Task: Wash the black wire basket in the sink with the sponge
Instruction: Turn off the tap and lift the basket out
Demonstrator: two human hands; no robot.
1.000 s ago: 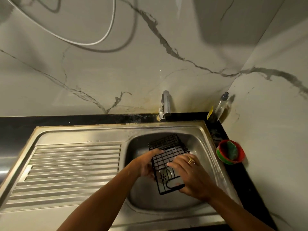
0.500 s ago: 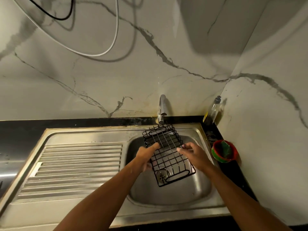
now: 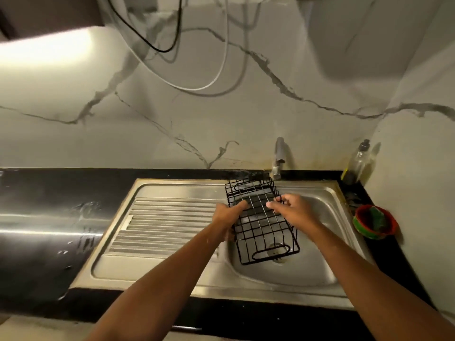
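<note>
Head view: black wire basket (image 3: 263,225) held tilted over the sink (image 3: 320,262) basin, far end near the tap (image 3: 279,156). The left hand (image 3: 226,215) and right hand (image 3: 293,210) each have their grip clamped on a side wire. Neither holds the sponge. A green pad (image 3: 376,217), probably the sponge, lies in a red bowl (image 3: 369,233) on the counter (image 3: 49,193). Scrubbing apparently remains to do. The bottle (image 3: 359,161) label is unreadable, and there is no other writing.

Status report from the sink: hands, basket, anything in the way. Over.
Left hand grips black wire basket at its left side, right hand at its right rim. Basket tilted over sink. Sponge in red bowl, not in hand. Nothing blocking.
</note>
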